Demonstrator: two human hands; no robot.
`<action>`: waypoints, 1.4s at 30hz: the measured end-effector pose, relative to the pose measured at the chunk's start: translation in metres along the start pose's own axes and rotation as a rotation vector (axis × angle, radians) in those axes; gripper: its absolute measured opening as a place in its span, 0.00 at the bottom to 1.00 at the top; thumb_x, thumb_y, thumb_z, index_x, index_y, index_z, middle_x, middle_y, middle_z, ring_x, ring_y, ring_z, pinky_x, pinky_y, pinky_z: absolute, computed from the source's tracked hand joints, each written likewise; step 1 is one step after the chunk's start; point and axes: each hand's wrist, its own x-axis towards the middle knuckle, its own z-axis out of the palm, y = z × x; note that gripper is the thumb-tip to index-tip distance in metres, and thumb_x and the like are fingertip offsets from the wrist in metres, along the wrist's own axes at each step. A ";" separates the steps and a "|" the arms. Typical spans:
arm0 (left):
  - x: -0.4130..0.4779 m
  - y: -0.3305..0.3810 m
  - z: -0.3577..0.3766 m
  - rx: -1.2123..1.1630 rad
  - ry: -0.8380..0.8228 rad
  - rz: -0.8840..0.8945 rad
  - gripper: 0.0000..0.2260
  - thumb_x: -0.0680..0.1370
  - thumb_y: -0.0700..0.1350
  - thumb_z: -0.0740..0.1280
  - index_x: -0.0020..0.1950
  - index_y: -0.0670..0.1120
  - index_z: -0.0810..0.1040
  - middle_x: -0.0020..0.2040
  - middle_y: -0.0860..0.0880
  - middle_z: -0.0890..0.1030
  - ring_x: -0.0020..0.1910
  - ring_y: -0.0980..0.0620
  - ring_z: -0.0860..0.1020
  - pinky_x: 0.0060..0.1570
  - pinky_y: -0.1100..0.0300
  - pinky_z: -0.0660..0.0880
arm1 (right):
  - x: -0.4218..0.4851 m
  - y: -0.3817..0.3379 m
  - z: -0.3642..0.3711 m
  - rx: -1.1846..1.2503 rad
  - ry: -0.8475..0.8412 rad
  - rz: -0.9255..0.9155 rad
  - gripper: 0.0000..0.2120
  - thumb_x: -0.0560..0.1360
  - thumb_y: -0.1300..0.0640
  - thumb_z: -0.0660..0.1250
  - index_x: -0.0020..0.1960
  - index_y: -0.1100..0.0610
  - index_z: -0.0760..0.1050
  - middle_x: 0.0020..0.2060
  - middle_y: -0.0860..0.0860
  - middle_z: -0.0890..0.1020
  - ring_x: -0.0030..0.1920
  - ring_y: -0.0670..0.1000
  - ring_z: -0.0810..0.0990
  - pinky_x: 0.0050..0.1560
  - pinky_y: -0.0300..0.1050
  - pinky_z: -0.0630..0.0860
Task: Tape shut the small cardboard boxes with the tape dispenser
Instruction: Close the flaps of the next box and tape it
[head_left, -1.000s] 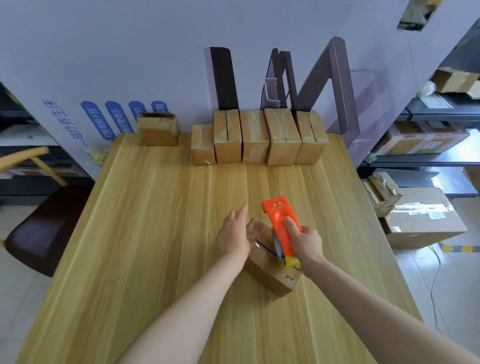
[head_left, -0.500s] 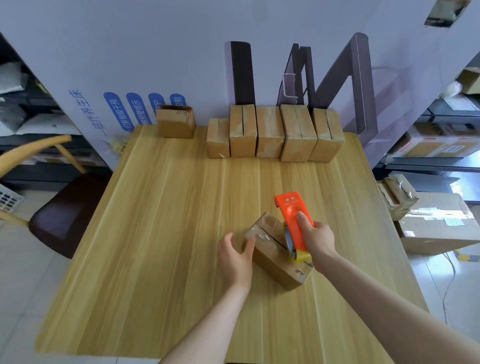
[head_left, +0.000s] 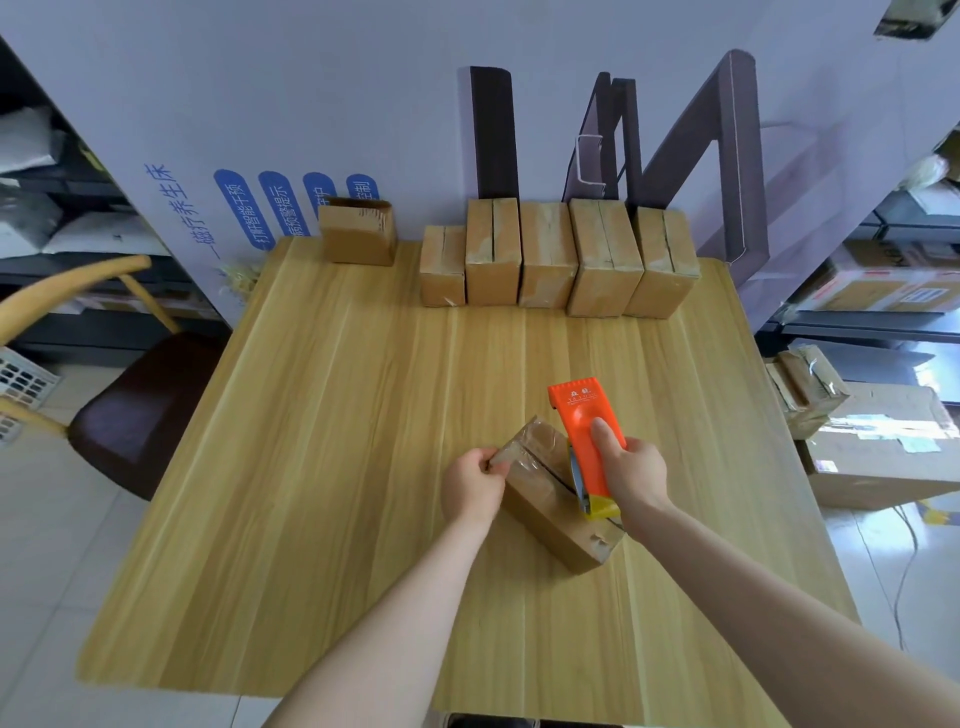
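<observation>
A small cardboard box (head_left: 545, 499) lies at an angle on the wooden table (head_left: 337, 467), right of centre. My right hand (head_left: 631, 470) grips the orange tape dispenser (head_left: 587, 436), which rests on the box's top along its seam, index finger laid on the orange body. My left hand (head_left: 475, 486) pinches the box's far-left end, where clear tape wraps over the corner. A row of several small boxes (head_left: 556, 257) stands on end at the table's back edge, and one more box (head_left: 358, 231) stands apart to their left.
A large white printed board (head_left: 363, 104) leans behind the table. A wooden chair with a dark seat (head_left: 135, 410) stands at the left. Cardboard cartons (head_left: 878, 452) sit on the floor at the right, with shelving behind them.
My left hand slid from the top of the box to its far-left end and now pinches the taped corner. The dispenser stayed on the box top. The camera view shifted back slightly.
</observation>
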 end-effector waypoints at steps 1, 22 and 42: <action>0.001 0.002 -0.001 0.002 0.001 -0.009 0.11 0.76 0.46 0.69 0.57 0.45 0.81 0.51 0.49 0.83 0.50 0.50 0.80 0.44 0.62 0.71 | 0.001 0.000 0.000 -0.007 0.001 0.000 0.24 0.77 0.39 0.61 0.45 0.62 0.78 0.40 0.58 0.83 0.41 0.59 0.83 0.45 0.53 0.80; -0.015 0.056 0.039 0.922 -0.427 0.742 0.31 0.76 0.60 0.64 0.75 0.54 0.59 0.75 0.53 0.62 0.76 0.51 0.56 0.73 0.42 0.45 | -0.028 -0.012 -0.096 0.284 0.033 -0.092 0.20 0.79 0.46 0.63 0.47 0.64 0.78 0.35 0.55 0.81 0.32 0.50 0.78 0.32 0.42 0.74; -0.053 0.178 -0.125 -0.358 -0.316 0.308 0.12 0.81 0.50 0.62 0.55 0.45 0.81 0.47 0.49 0.85 0.45 0.54 0.82 0.50 0.58 0.77 | -0.076 -0.069 -0.084 0.113 -0.224 -0.512 0.10 0.78 0.55 0.67 0.43 0.62 0.78 0.31 0.61 0.80 0.26 0.56 0.79 0.25 0.54 0.79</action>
